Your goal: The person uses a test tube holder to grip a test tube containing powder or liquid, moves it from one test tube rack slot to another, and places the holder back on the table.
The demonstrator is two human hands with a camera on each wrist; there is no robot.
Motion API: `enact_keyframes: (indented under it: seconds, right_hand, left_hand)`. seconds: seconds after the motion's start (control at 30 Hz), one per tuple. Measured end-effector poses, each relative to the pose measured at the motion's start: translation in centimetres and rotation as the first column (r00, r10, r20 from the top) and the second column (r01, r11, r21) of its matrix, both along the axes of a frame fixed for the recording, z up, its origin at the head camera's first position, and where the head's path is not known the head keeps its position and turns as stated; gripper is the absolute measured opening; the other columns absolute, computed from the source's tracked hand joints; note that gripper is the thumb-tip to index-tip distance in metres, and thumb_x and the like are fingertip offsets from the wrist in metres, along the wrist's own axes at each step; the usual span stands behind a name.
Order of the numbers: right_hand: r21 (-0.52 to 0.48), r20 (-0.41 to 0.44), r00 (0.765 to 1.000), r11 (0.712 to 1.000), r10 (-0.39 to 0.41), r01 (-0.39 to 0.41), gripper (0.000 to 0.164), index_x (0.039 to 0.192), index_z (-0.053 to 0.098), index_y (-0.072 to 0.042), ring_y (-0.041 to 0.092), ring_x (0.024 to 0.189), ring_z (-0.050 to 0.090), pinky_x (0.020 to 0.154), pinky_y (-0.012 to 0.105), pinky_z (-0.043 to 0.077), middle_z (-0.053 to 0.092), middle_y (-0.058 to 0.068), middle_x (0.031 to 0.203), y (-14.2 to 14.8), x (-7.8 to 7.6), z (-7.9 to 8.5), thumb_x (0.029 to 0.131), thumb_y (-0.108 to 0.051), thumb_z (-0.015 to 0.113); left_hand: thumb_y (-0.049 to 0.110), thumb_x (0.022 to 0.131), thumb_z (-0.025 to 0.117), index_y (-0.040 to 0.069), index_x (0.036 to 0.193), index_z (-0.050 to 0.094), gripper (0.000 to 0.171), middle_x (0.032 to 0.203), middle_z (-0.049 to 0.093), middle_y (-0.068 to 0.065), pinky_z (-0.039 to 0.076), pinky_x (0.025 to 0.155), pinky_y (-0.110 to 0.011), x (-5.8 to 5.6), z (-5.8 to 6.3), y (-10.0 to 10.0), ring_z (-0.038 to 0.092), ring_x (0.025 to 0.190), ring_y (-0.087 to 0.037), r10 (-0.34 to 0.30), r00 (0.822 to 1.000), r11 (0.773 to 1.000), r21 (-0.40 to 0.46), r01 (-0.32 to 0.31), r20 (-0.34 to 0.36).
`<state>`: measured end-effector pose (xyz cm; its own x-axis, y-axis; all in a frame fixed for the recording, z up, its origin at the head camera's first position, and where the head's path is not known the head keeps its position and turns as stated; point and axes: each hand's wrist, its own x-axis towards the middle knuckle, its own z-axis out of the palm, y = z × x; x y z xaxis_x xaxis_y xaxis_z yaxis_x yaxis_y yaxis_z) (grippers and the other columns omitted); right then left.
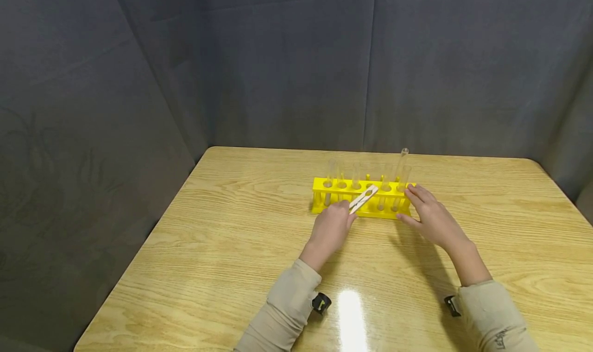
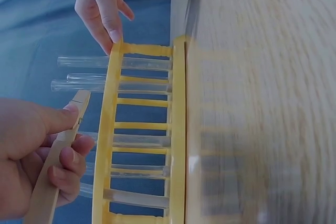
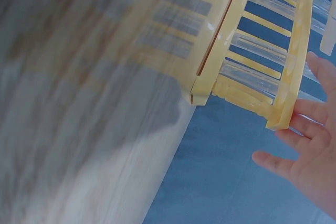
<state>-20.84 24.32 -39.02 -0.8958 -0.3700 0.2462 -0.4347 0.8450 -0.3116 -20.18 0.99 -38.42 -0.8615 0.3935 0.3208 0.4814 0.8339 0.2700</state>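
Note:
My left hand (image 1: 330, 231) holds a wooden test tube clamp (image 2: 48, 182), thumb on one side and curled fingers on the other. Its tip points up and to the right, overlapping the front of a yellow test tube rack (image 1: 319, 187) in the head view. Several clear test tubes (image 2: 144, 141) stand in the rack; one tall tube (image 1: 401, 162) at the right rises above the others. Between the clamp's tips no tube shows. At the rack's right end my right hand (image 1: 434, 219) touches the top bar with extended fingertips, its thumb (image 3: 270, 162) spread apart.
The rack stands on a wood-grain table (image 1: 222, 249), toward its far side. Dark cloth (image 1: 287, 69) hangs behind the table and along the left. Both wrists carry a small black device, one (image 1: 321, 303) at the left sleeve.

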Motion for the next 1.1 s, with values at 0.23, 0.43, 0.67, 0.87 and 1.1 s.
enact_keyframes:
  seconds: [0.23,0.43,0.67,0.87,1.1]
  right_hand:
    - [-0.002,-0.001,1.000,1.000,0.002,-0.002,0.064,0.128,0.034,0.015,0.042,0.125,0.022,0.094,0.055,0.026,0.028,0.031,0.134,0.01,-0.07,0.06,0.083,-0.020,0.064]
    - [-0.003,-0.003,1.000,1.000,0.005,-0.005,0.065,0.128,0.034,0.014,0.043,0.125,0.022,0.093,0.055,0.026,0.028,0.031,0.134,0.02,-0.08,-0.04,0.083,-0.020,0.064]
    - [-0.007,0.009,1.000,1.000,0.006,-0.006,0.065,0.129,0.033,0.014,0.043,0.125,0.021,0.093,0.055,0.026,0.027,0.031,0.134,0.04,0.01,-0.12,0.084,-0.022,0.063]
    - [-0.003,0.019,1.000,1.000,0.000,0.000,0.066,0.130,0.032,0.013,0.042,0.126,0.020,0.093,0.055,0.026,0.026,0.030,0.135,0.07,0.13,-0.02,0.084,-0.023,0.063]
    - [-0.005,-0.002,1.000,1.000,0.007,-0.007,0.066,0.129,0.033,0.014,0.042,0.125,0.022,0.093,0.055,0.027,0.028,0.031,0.134,0.05,0.11,-0.12,0.083,-0.022,0.063]
  left_hand:
    - [0.023,0.088,0.057,0.001,0.085,0.057,0.021,0.068,0.052,-0.002,0.037,0.042,-0.019,-0.01,0.29,0.15,0.049,0.052,-0.010,-0.007,1.000,1.000,0.001,0.007,-0.010]
    - [0.023,0.088,0.057,0.002,0.086,0.057,0.022,0.067,0.051,-0.002,0.037,0.042,-0.019,-0.04,0.22,0.24,0.047,0.051,-0.010,-0.006,1.000,1.000,-0.006,0.006,0.004]
    - [0.023,0.088,0.058,0.002,0.086,0.058,0.021,0.067,0.051,-0.002,0.037,0.042,-0.019,-0.17,0.04,0.33,0.047,0.052,-0.010,-0.007,1.000,1.000,-0.015,0.007,0.011]
    - [0.023,0.088,0.057,0.002,0.087,0.058,0.022,0.068,0.052,-0.002,0.037,0.043,-0.019,-0.31,-0.13,0.46,0.048,0.053,-0.010,-0.004,1.000,1.000,-0.018,0.004,0.019]
    - [0.023,0.088,0.057,0.002,0.087,0.058,0.021,0.068,0.052,-0.003,0.037,0.042,-0.019,-0.33,-0.23,0.57,0.047,0.053,-0.010,-0.002,1.000,1.000,-0.022,0.003,0.025]
